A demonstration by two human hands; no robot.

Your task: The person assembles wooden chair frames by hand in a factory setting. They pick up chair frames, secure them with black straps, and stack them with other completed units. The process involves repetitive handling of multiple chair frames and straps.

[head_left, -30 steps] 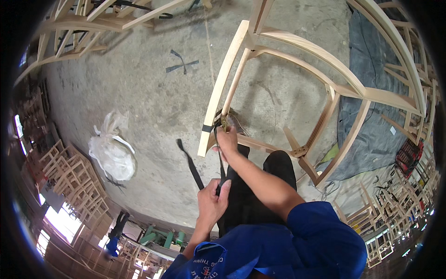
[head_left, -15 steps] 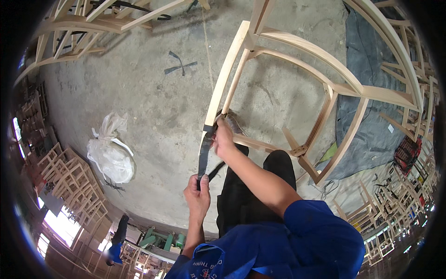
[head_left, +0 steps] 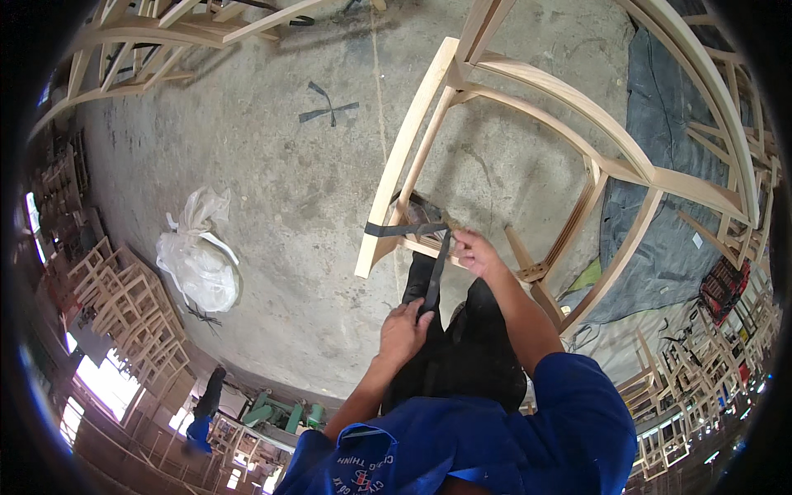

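A bare wooden chair frame stands before me, tipped over. Around one of its legs, close to the free end, goes a black strap. The strap runs right from the leg, bends at my right hand and comes down to my left. With closed fingers my left hand grips the lower stretch, in front of my dark trousers. Thumb and fingers of my right hand pinch at the bend, beside a lower rail of the frame. What lies inside my left fist is hidden.
On the concrete floor lie a crossed pair of black strips and a white plastic bag. Dark sheeting spreads at the right. Wooden frames are stacked at both sides. Another person in blue is at the lower left.
My right hand has come off the leg and moved right, drawing the strap sideways. My left hand has moved right, still gripping the strap. The strap now bands the leg, its end showing.
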